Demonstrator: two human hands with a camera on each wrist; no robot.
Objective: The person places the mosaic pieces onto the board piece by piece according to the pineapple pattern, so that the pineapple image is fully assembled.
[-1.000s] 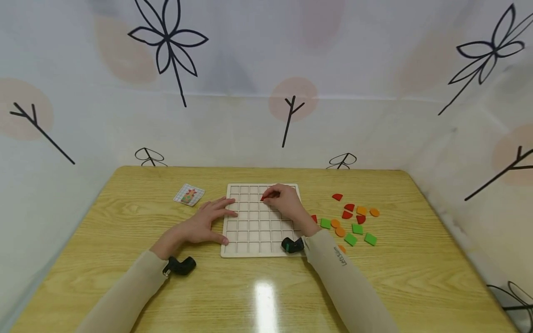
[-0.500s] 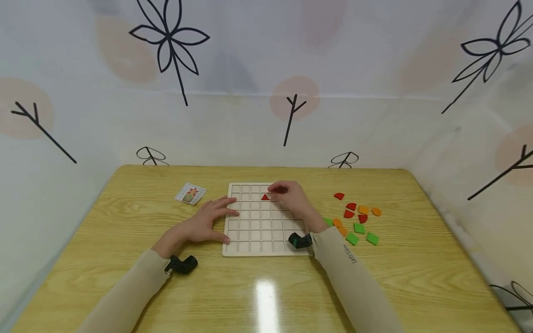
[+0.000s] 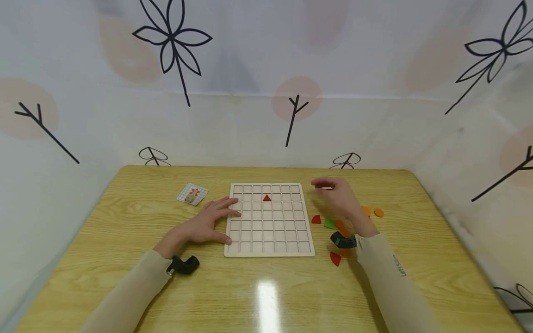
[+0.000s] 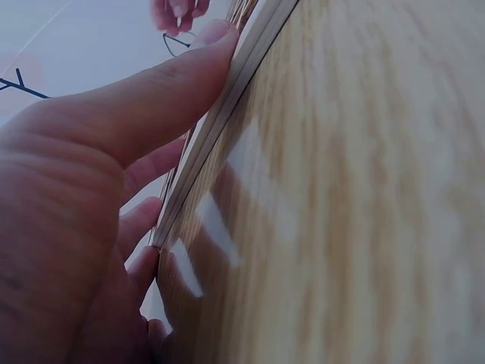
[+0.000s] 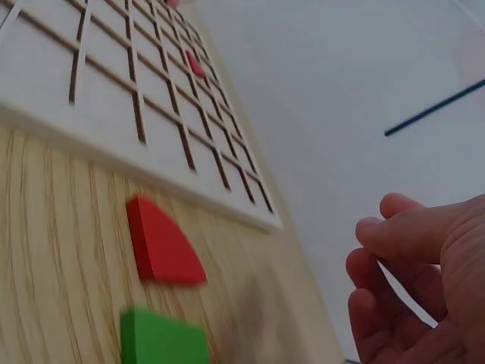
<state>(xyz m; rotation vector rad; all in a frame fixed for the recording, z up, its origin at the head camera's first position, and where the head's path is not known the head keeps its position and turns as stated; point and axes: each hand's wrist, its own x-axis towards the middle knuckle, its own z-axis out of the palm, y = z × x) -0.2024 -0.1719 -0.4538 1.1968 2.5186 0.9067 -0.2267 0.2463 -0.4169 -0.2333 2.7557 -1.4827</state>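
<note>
A pale wooden grid board lies flat on the table, and a red triangle sits in one cell of its second row from the far edge. My left hand rests along the board's left edge, fingers spread, with thumb and fingertips touching the rim. Off the right side of the board, my right hand is raised over the table, its fingers loosely bent and nothing seen between them. Beneath and beside it lie a red quarter-circle piece and a green square; the hand and forearm hide other pieces.
A small picture card lies left of the board. Right of the board, orange discs and another red quarter-circle piece lie on the wooden table. A patterned cloth hangs behind the table.
The right hand has let go of the red triangle, leaving it on the board, and has moved right, off the board toward the loose pieces. The left hand stays at the board's edge.
</note>
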